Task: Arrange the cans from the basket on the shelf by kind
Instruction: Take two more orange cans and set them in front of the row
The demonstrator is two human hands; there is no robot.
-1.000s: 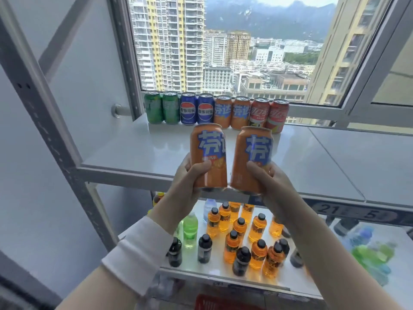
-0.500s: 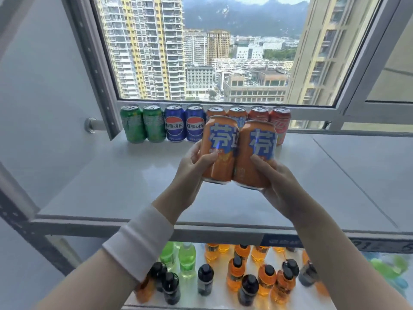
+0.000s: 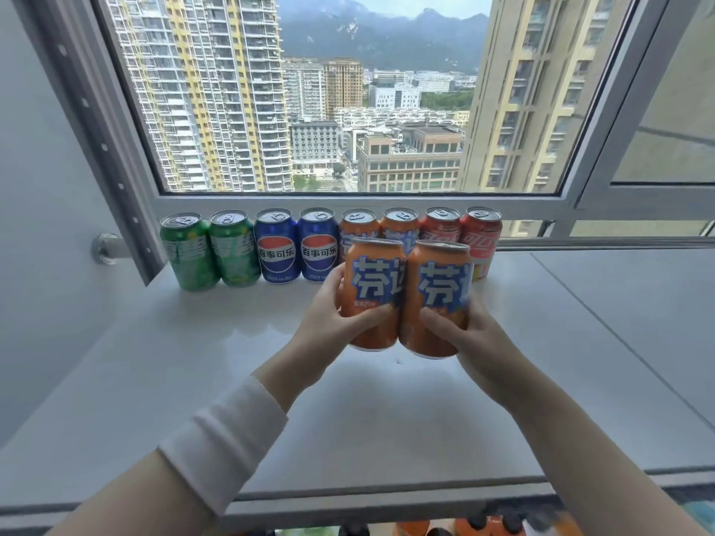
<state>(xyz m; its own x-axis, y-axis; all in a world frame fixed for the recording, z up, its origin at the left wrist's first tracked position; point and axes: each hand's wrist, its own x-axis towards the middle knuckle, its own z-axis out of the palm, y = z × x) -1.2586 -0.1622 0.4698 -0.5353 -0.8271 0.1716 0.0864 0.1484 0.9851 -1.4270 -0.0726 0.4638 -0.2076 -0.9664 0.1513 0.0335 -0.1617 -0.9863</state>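
Head view, nearest first: two bare hands each wrap one orange aluminium can. The left hand (image 3: pixel 332 323) is clamped on the left orange can (image 3: pixel 373 294), the right hand (image 3: pixel 470 334) on the right orange can (image 3: pixel 435 299), the two touching just above the white shelf top (image 3: pixel 216 365). Pushed carelessly, they could topple the far row of cans (image 3: pixel 329 245) beneath the window.

Glossy metal orange cans (image 3: pixel 406 295); smooth, faintly reflective white shelf (image 3: pixel 193 361); soft ribbed cloth cuff (image 3: pixel 228 431)

Open shelf (image 3: pixel 154 381) foreground — can row (image 3: pixel 329 245) along the window.
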